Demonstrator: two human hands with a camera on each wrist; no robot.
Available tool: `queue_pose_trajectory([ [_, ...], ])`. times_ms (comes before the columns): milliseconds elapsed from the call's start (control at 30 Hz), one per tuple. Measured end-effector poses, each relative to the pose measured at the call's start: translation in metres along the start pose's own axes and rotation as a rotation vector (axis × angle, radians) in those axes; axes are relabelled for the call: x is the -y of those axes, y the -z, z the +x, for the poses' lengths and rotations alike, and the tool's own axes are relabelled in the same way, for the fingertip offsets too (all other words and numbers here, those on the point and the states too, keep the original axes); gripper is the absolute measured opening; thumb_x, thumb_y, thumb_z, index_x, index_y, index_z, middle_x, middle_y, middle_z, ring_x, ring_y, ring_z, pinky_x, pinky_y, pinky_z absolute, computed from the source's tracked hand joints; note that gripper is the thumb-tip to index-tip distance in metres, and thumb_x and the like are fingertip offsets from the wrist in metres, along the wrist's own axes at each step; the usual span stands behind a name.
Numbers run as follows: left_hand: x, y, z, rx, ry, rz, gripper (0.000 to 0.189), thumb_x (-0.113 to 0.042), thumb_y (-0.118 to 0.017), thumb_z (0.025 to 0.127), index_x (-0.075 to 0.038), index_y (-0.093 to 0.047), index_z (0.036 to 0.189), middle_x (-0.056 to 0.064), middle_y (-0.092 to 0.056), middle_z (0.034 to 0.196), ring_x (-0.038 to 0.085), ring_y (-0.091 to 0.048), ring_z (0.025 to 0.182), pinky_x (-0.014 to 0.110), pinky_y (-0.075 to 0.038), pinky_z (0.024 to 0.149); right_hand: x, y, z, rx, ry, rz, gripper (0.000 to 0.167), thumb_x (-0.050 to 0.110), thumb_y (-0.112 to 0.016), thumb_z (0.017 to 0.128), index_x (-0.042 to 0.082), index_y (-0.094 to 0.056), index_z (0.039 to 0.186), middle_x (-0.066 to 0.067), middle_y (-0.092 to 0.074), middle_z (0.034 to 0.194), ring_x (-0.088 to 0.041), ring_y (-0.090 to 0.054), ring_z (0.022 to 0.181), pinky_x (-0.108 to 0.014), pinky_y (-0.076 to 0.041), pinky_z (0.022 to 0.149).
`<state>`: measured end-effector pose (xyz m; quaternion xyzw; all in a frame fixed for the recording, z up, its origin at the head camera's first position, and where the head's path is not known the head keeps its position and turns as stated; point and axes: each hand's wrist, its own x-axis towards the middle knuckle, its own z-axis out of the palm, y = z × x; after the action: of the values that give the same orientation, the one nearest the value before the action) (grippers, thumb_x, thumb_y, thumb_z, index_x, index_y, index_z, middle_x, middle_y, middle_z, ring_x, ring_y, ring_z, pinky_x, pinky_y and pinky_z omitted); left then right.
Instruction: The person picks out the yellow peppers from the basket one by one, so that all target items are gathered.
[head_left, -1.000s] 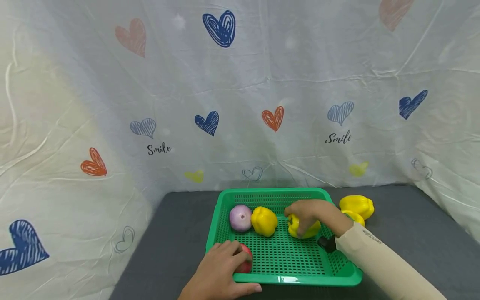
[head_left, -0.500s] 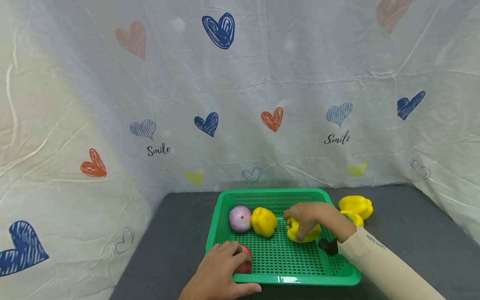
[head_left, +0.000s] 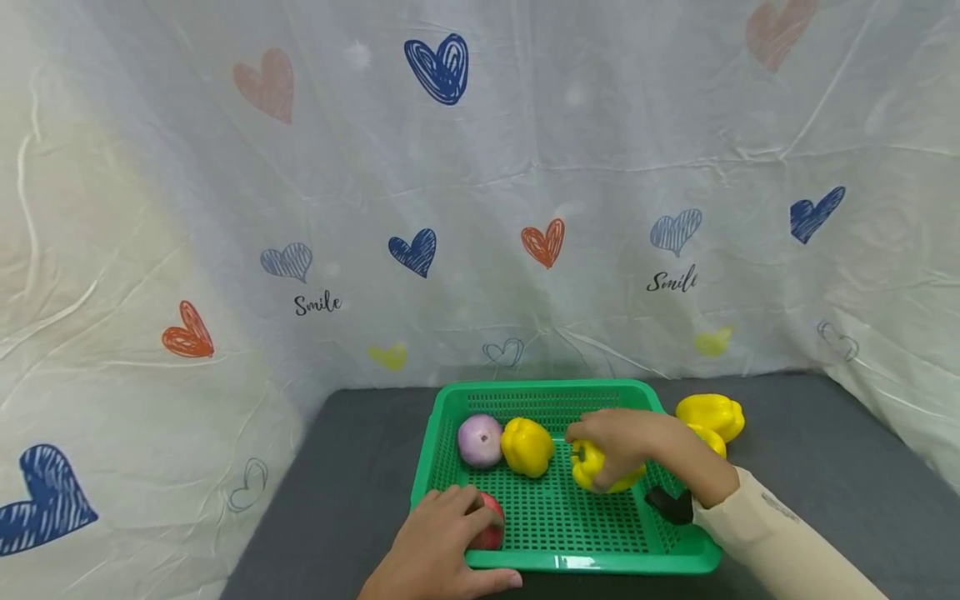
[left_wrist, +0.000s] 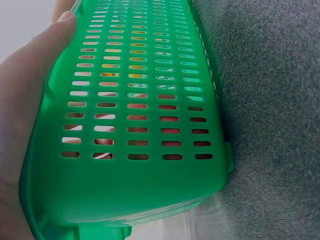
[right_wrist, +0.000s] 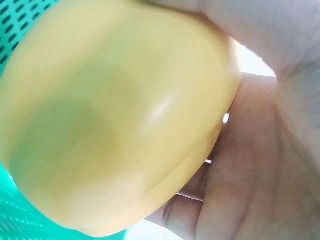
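My right hand (head_left: 626,442) grips a yellow bell pepper (head_left: 587,468) inside the right half of a green plastic basket (head_left: 540,387). Its green stem faces left. Close up in the right wrist view, the pepper (right_wrist: 125,115) fills much of the picture, thumb and fingers round its sides. My left hand (head_left: 442,542) holds the basket's front left corner, thumb outside along the front rim, fingers reaching over the edge. Beside those fingers lies a round red fruit (head_left: 491,525), partly hidden by them. The left wrist view shows the slotted basket wall (left_wrist: 135,185) from outside.
A purple onion (head_left: 480,442) and another yellow bell pepper (head_left: 528,447) sit side by side at the basket's back left. Two more yellow peppers (head_left: 709,415) lie on the dark grey tabletop (head_left: 360,442), right of the basket. A curtain printed with hearts (head_left: 480,183) hangs behind.
My right wrist and sleeve have shifted slightly right and toward me, and the gripped pepper has turned and come a little nearer. My left hand keeps its place on the basket corner.
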<state>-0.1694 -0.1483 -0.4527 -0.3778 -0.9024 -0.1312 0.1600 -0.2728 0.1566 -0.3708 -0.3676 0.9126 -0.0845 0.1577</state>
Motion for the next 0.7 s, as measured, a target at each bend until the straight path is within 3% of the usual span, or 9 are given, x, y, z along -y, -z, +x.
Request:
queue_pose_trajectory([
  [200,0.000,-0.001,-0.001,-0.003,0.007,0.002,0.048,-0.075,-0.058,0.085,-0.029,-0.067,0.097,-0.017,-0.043,0.089,0.001,-0.038,0.075,0.022,-0.031,0.066,0.006,0.007,-0.011,-0.049,0.020,0.038,0.059,0.026,-0.084,0.074,0.017,-0.062,0.128,0.007,-0.056,0.104,-0.012,-0.050,0.083,-0.031,-0.047,0.070],
  [700,-0.001,0.000,0.000,0.029,0.031,0.020,0.054,-0.078,-0.054,0.085,-0.028,-0.068,0.100,-0.016,-0.047,0.092,0.003,-0.042,0.077,0.028,-0.038,0.070,0.001,0.015,-0.037,-0.214,0.130,0.079,0.060,0.031,-0.081,0.080,0.014,-0.060,0.134,0.007,-0.057,0.113,-0.010,-0.049,0.085,-0.028,-0.047,0.069],
])
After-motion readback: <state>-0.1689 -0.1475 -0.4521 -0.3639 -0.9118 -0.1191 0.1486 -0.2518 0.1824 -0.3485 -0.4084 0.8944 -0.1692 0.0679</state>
